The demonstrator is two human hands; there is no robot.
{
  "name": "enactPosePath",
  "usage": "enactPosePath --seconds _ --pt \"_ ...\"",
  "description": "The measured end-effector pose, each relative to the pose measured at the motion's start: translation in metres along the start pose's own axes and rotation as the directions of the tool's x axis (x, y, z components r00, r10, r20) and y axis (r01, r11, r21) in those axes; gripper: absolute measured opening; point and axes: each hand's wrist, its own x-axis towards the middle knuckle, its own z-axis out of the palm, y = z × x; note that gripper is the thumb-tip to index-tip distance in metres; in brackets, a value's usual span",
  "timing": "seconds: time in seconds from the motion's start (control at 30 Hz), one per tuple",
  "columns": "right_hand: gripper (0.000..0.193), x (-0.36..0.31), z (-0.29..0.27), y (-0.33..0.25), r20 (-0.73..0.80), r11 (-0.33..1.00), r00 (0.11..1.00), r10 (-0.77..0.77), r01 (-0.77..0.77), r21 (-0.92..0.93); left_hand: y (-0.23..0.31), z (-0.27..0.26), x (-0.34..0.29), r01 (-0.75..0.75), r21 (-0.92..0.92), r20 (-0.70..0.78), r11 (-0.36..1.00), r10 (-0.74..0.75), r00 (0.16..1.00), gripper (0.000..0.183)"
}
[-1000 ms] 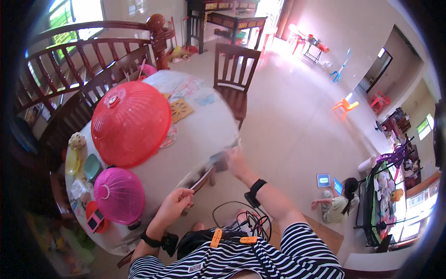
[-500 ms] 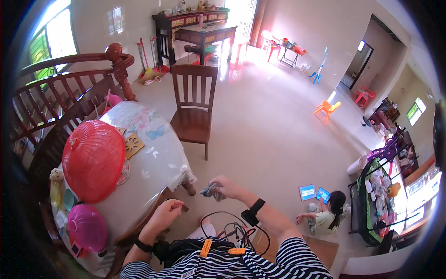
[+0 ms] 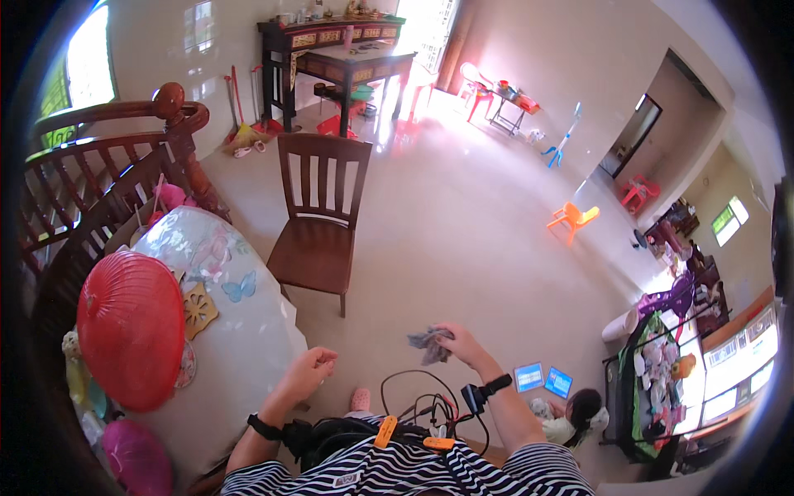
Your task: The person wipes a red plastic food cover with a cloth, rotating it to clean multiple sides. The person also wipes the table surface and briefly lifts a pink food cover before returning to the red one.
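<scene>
Holding a crumpled gray cloth [image 3: 428, 344], the right hand [image 3: 465, 345] has its fingers closed on one end. The cloth sticks out to the left of those fingers, up in the air over the shiny floor [image 3: 447, 256]. The left hand [image 3: 308, 374] is near the edge of the table [image 3: 252, 355], with its fingers loosely bent. I cannot tell if anything is tucked inside them. On the table sit a big red cover [image 3: 132, 331], a smaller pink cover [image 3: 136, 457] and a tan mat [image 3: 199, 311] with holes. A brown chair [image 3: 313, 252] stands just past the table. Off to the right, a person [image 3: 562, 426] is down low near two bright tablets [image 3: 528, 377].
</scene>
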Motion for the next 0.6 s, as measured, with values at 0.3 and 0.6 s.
enactPosePath --seconds 0.3,0.6 --pt "0.030 0.057 -0.100 0.042 -0.153 0.962 0.981 0.123 -0.081 0.260 0.027 0.004 0.112 0.025 0.049 -0.058 0.999 -0.022 0.998 0.030" --pt "0.028 0.205 -0.187 0.042 -0.031 0.928 0.986 0.162 -0.141 0.345 0.006 0.025 0.204 0.228 -0.009 -0.296 0.974 -0.220 0.930 0.032"
